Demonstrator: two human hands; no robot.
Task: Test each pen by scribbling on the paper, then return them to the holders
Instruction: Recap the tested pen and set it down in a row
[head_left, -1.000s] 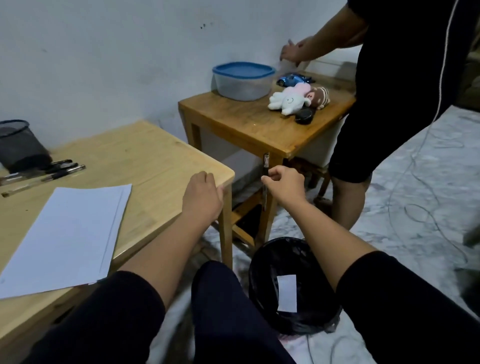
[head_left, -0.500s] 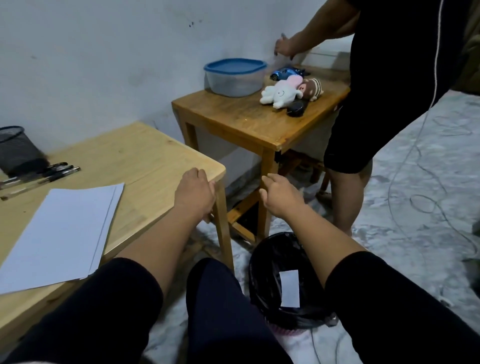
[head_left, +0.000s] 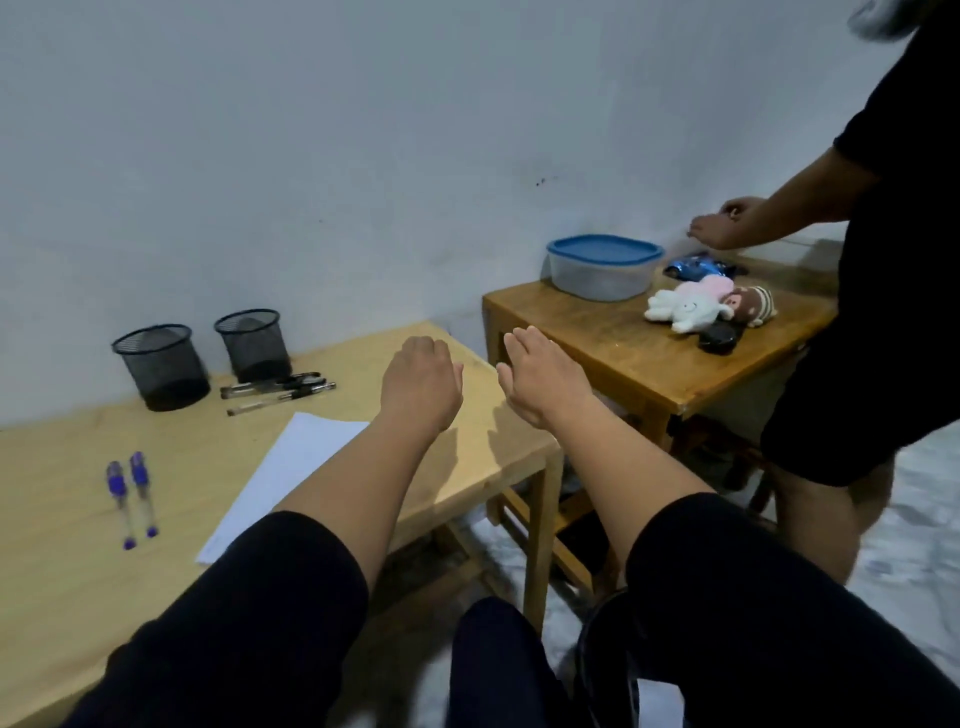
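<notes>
Both hands have lifted off the light wooden table (head_left: 467, 467): left hand (head_left: 421, 384) loosely curled, right hand (head_left: 540, 379) with fingers straight, both empty. Black pens (head_left: 278, 389) lie beside two black mesh holders (head_left: 208, 364), white paper (head_left: 291, 467) nearby.

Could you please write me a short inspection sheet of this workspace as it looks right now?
Surface: light wooden table.
Job's things: two mesh holders, black pens lying beside them, two purple pens, paper.
Clutter: second table with lidded tub, plush toys.
Grippers: left hand and right hand hold nothing.
Cables: nothing seen.
Surroundings: standing person, white wall.
</notes>
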